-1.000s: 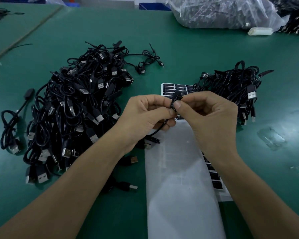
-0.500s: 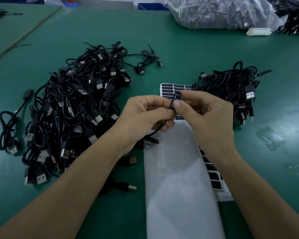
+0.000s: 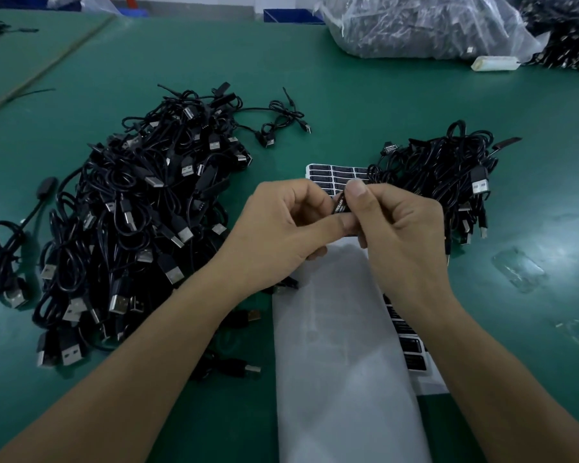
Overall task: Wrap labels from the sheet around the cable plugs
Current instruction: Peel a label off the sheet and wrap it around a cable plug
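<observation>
Moved: my right hand (image 3: 405, 235) rolls its forefinger up over the plug (image 3: 343, 196), so its tip no longer pokes out; label (image 3: 338, 207) print now faces me.
Left hand (image 3: 281, 228): pinching the plug, thumb pressed beneath, mid-frame.
Right hand: pinching the label round it from above.
Doing it well: keep the label taut, edges square, then rub the seam flat, I reckon.
Sheet (image 3: 328, 173): just above my hands, more labels waiting.
</observation>
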The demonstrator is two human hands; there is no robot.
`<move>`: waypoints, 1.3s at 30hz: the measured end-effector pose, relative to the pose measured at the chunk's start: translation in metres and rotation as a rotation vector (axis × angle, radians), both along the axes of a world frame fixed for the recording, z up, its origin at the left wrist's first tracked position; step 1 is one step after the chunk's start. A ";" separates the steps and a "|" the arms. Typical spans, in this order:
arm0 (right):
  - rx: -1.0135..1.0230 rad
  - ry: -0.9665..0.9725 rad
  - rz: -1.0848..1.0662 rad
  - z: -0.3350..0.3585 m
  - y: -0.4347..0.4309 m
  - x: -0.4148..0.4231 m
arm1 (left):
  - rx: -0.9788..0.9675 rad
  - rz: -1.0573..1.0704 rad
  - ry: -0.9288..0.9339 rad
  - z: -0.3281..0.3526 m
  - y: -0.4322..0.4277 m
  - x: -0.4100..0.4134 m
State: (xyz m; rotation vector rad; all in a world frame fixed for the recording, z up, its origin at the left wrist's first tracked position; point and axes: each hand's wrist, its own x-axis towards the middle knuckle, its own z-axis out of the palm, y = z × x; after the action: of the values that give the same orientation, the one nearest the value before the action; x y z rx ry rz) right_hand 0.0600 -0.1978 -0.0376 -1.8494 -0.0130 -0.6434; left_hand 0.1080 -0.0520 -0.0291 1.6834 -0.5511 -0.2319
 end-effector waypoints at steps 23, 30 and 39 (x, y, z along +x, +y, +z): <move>0.033 0.051 0.102 0.026 -0.005 -0.007 | -0.367 0.528 0.132 0.050 0.031 0.018; -0.493 0.013 -0.556 0.067 -0.065 0.022 | 0.311 0.510 -0.225 0.044 0.045 0.027; -0.662 0.259 -0.627 0.061 -0.082 0.036 | 0.968 -0.033 -0.113 0.045 0.049 0.020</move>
State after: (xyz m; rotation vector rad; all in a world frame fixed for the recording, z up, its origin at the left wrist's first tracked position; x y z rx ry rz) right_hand 0.0962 -0.2802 0.0232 -2.5954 0.6110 -0.8877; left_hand 0.1279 -0.0029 0.0156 2.6361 -0.5904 -0.4802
